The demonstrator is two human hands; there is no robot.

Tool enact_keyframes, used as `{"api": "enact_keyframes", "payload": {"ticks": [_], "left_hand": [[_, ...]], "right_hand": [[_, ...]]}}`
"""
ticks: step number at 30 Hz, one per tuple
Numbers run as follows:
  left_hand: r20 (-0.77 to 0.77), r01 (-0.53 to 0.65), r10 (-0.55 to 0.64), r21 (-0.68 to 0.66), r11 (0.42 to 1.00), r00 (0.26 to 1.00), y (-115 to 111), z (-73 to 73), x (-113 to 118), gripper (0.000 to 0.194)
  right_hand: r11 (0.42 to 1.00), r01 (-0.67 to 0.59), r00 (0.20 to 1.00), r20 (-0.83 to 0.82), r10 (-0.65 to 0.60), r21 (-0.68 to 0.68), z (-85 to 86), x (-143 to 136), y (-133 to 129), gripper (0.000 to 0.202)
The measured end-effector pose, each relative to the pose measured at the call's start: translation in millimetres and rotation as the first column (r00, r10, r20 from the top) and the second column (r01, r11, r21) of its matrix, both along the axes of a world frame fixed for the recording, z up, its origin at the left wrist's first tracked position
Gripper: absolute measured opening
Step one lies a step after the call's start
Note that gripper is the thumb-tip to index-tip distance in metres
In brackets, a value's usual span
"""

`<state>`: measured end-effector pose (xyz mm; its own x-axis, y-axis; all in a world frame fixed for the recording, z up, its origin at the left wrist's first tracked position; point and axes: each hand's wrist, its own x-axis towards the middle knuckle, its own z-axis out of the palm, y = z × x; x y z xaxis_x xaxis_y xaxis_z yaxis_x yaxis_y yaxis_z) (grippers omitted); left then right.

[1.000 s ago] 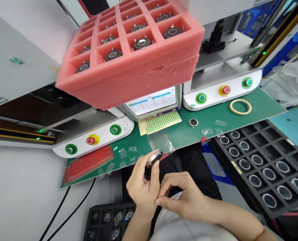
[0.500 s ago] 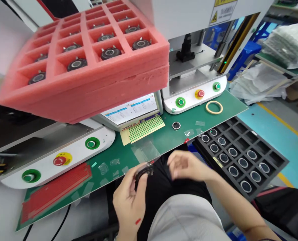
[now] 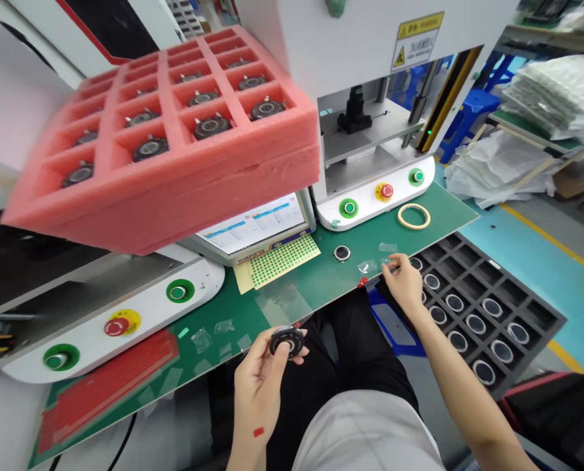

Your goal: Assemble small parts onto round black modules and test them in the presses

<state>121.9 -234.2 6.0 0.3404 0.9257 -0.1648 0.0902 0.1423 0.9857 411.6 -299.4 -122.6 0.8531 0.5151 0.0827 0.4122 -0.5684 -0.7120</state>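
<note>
My left hand (image 3: 262, 376) holds a round black disc-shaped part (image 3: 288, 343) above my lap, the thumb pressed on its middle and the fingers behind it. My right hand (image 3: 404, 281) is at the front edge of the green mat, with thumb and fingertips drawn together. Its fingertips meet a small bit of clear film (image 3: 385, 261); whether they grip it is hard to make out. Close by lie another clear scrap (image 3: 367, 266) and a red bit (image 3: 363, 282). A round part with a silver rim (image 3: 342, 253) lies on the mat.
A pink foam tray (image 3: 233, 190) of round black parts stands high at left. A black compartment tray (image 3: 528, 320) with ringed parts is at right. Presses with buttons (image 3: 383, 191), a screen (image 3: 257, 222), a tape roll (image 3: 414, 216) and red strips (image 3: 110, 386) line the bench.
My right hand has moved from above my lap, beside the part, out to the right to the mat's edge. My left hand has turned the black part's face more toward me.
</note>
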Motion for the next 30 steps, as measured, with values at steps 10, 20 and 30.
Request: {"api": "enact_keyframes", "payload": {"ticks": [10, 20, 30], "left_hand": [[0.028, -0.131, 0.129, 0.104, 0.986, 0.991, 46, 19.6, -15, 0.046], [-0.073, -0.110, 0.222, 0.696, 0.709, 0.972, 210, 182.7, 22, 0.026], [-0.263, -0.213, 0.400, 0.534, 0.818, 0.878, 366, 245.9, 103, 0.022]], "right_hand": [[0.940, -0.340, 0.909, 0.270, 0.317, 0.040, 2.4, -18, 25, 0.030], [0.852, -0.524, 0.720, 0.543, 0.432, 0.016, 4.2, -28, 40, 0.023], [0.873, -0.487, 0.617, 0.711, 0.336, 0.010, -26.9, 13, -3, 0.023]]}}
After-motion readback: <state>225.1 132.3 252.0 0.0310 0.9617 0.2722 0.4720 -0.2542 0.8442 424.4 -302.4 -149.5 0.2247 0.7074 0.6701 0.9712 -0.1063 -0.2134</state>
